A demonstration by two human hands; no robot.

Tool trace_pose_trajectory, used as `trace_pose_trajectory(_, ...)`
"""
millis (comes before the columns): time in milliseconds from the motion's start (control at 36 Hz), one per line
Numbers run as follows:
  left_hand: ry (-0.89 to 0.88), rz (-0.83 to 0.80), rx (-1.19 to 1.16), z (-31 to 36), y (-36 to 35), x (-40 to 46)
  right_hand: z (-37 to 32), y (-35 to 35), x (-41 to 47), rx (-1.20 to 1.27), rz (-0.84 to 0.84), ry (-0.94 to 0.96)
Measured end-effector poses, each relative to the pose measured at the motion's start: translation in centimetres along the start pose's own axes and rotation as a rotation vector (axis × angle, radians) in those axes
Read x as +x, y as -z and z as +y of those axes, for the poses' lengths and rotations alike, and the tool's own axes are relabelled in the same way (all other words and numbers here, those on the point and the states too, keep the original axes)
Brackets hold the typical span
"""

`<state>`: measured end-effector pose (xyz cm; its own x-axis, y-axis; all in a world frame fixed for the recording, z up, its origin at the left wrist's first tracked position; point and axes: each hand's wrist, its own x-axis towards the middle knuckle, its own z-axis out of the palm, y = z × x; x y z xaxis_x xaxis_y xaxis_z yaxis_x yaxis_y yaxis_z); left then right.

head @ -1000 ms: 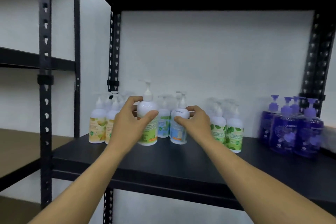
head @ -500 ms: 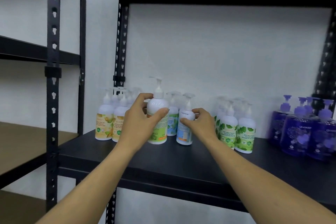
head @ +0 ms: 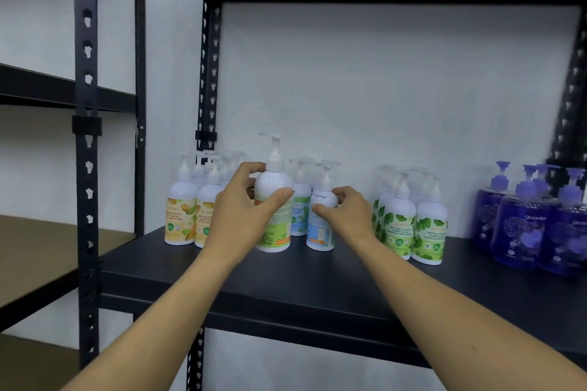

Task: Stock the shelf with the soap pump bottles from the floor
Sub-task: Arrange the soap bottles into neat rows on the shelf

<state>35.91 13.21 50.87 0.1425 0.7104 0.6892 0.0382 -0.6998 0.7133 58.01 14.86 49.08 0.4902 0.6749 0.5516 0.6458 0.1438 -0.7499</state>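
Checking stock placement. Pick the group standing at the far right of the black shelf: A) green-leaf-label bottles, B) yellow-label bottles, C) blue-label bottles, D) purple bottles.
D: the purple bottles stand rightmost on the black shelf, beyond the green-leaf-label bottles.

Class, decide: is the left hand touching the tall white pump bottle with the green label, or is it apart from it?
Touching. The head view shows the left hand wrapped around the tall white pump bottle with the green label, its thumb across the front and its fingers behind the shoulder.
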Motion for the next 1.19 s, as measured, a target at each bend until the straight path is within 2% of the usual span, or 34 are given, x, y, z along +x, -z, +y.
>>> trace_pose_trajectory(306, 0.000, 0.000, 0.009, -0.1, -0.4, 0.2, -0.1, -0.1, -0.2, -0.022, -0.020, 0.009)
trace_pose_trajectory(611, 0.011, -0.022, -0.003, 0.2, -1.8, -0.1, 0.2, 1.6, -0.5, -0.068, -0.126, 0.047)
trace_pose_trajectory(806, 0.014, -0.052, -0.019, 0.5, -3.4, -0.3, 0.6, 4.6, -1.8, -0.159, -0.126, 0.120)
trace_pose_trajectory(1028, 0.036, -0.081, -0.036, 0.9, -5.2, -1.2, 2.1, 8.6, -4.2, -0.279, -0.259, 0.128)
trace_pose_trajectory(1194, 0.056, -0.108, -0.035, 1.1, -7.8, -2.0, 4.1, 11.6, -6.0, -0.355, -0.257, 0.110)
